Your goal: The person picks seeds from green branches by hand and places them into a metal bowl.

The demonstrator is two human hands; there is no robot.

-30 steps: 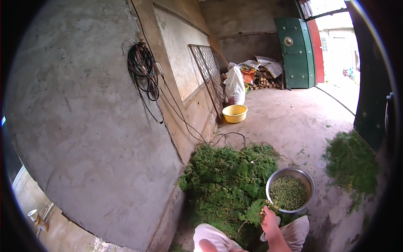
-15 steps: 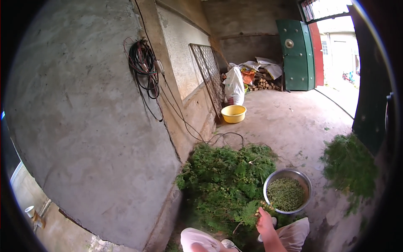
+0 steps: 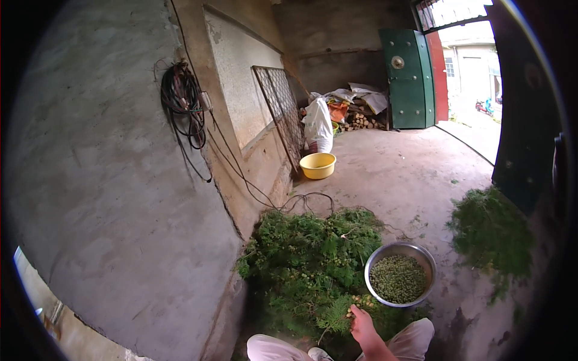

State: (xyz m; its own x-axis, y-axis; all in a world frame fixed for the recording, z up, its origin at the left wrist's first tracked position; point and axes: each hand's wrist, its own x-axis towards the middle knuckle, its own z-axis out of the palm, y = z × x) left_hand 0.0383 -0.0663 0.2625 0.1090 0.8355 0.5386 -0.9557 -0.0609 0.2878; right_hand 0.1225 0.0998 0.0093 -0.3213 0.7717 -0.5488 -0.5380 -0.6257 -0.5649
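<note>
Head view: a metal bowl [image 3: 429, 265] holds small green berries [image 3: 397, 280], a yellow basin [image 3: 317, 171] stands beyond; the right hand [image 3: 362, 328], fingers nearly closed, pinches a berry-bearing green sprig [image 3: 336, 316]

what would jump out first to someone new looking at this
Probably the big heap of leafy green branches at lower centre, with the silver metal bowl of small green berry-like pieces at its right. Just below the bowl in the picture, the right hand holds a leafy sprig. Farther back, the bright yellow basin also stands out, on the floor in front of a white sack.
</note>
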